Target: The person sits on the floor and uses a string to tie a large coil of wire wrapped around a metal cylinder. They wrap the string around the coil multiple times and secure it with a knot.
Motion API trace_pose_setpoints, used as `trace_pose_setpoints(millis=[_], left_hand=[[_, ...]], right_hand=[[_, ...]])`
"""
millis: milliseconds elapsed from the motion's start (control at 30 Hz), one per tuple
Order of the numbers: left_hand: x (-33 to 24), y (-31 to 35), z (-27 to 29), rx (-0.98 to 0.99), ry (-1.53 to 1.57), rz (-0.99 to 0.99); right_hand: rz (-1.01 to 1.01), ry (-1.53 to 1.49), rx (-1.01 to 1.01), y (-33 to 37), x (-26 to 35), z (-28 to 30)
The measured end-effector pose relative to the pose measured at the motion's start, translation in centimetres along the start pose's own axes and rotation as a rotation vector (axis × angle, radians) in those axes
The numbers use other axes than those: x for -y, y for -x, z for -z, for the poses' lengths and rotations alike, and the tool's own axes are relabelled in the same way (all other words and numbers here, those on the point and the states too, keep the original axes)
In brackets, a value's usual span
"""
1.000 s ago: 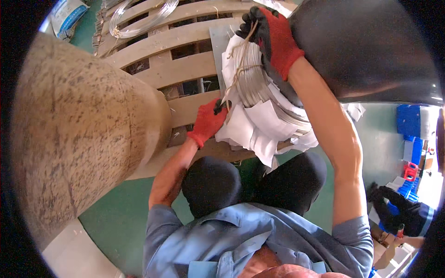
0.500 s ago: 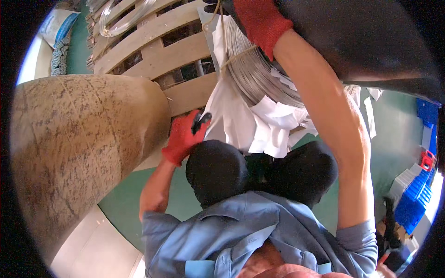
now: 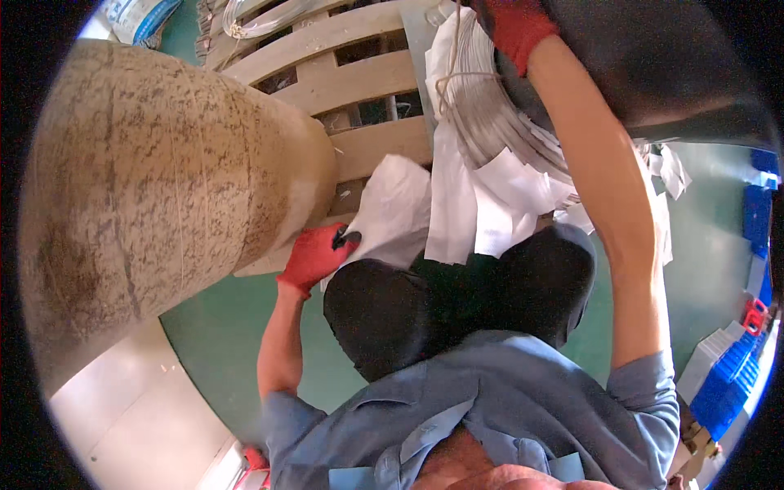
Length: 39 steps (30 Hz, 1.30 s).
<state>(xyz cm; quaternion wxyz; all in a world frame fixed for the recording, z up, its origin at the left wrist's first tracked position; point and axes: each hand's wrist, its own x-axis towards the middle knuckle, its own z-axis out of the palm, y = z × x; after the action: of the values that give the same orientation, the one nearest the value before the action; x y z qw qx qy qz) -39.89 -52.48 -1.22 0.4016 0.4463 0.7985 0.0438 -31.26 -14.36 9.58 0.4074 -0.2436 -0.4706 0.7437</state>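
Note:
My left hand [image 3: 317,253], in a red glove with dark fingertips, pinches the edge of a white sheet [image 3: 394,204] beside my left knee. The sheet looks like paper or thin cloth; I cannot tell which. A thick bundle of grey wire [image 3: 488,98] curves beside a large black rounded object [image 3: 645,69], tied with thin brown cord [image 3: 445,86]. More white strips [image 3: 452,196] hang from around the bundle. Reaching far forward, my right hand [image 3: 521,33] is in a red glove at the black object's upper left edge. Its fingers are hidden at the picture's top.
A wooden pallet [image 3: 359,79] lies ahead, with a loose coil of pale wire [image 3: 253,24] on it. A big brown-wrapped cylinder [image 3: 188,163] takes up the left side. Blue boxes [image 3: 727,371] stand at the far right on the green floor [image 3: 702,245].
The white sheet in my left hand has come away from the strips beside the wire bundle, towards the left. The whole view has shifted, with the bundle now farther right.

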Motion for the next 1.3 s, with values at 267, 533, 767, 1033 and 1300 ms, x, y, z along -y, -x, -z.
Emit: trace_pose_setpoints(millis=[267, 533, 767, 1033, 1300], left_hand=[[-8.3, -8.3, 1.4, -0.402, 0.361, -0.309], [-14.1, -15.9, -2.8, 0.131, 0.550, -0.174], [-12.0, -18.1, -7.9, 0.200, 0.869, -0.356], [-13.7, -14.8, -4.8, 0.214, 1.018, -0.553], [-8.1, -8.1, -5.0, 0.315, 0.692, -0.368]], right_hand=[[-0.018, 0.095, 0.056, 0.9, 1.0, 0.4], [-0.055, 0.196, 0.100, 1.7, 0.6, 1.6], [-0.070, 0.243, 0.167, 3.1, 0.8, 0.8], [-0.117, 0.275, 0.265, 2.7, 1.1, 1.9], [-0.105, 0.073, 0.253, 1.8, 0.3, 1.8]])
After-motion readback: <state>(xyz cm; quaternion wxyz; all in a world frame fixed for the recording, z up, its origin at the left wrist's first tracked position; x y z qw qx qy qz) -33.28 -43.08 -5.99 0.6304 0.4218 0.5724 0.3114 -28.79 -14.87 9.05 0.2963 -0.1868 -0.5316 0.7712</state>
